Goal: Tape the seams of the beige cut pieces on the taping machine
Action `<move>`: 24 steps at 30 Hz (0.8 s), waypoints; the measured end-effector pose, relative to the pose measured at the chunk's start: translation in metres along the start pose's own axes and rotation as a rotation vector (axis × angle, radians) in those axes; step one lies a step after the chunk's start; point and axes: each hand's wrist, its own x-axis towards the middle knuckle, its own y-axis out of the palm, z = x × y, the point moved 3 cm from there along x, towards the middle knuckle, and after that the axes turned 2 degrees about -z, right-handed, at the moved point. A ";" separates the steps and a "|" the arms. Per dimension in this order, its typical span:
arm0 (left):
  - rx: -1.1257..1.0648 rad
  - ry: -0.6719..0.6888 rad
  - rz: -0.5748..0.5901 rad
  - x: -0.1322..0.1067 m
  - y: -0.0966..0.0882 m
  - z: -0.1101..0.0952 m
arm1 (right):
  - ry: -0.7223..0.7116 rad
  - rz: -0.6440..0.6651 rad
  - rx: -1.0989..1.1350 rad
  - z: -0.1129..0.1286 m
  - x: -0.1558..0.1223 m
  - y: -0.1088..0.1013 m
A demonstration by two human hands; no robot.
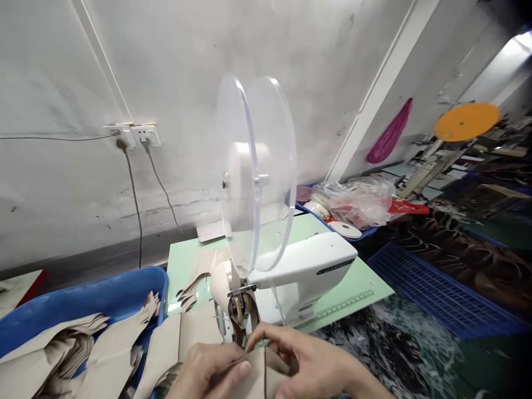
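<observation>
Both of my hands are on a beige fabric piece (254,377) with a dark seam line down it, just in front of a white sewing machine (307,263). My left hand (208,368) pinches its left side, thumb on top. From the right, my right hand (305,357) curls its fingers around the other side. Close beyond my fingertips is the machine's metal needle area (240,307). A further beige piece (187,335) with a brown seam lies left of the machine head. Above the machine stands a clear two-disc reel (257,183) with a white tape roll inside.
A blue bin (124,282) at the left holds stacked beige pieces (112,343). The machine sits on a pale green table (349,302). Behind right, another blue bin holds plastic bags (361,199). A blue crate (440,293) lies on the right. Cords (135,205) hang from wall sockets.
</observation>
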 end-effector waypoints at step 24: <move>-0.528 -0.250 -0.496 0.074 -0.019 0.049 | -0.142 -0.722 0.354 -0.056 0.086 -0.065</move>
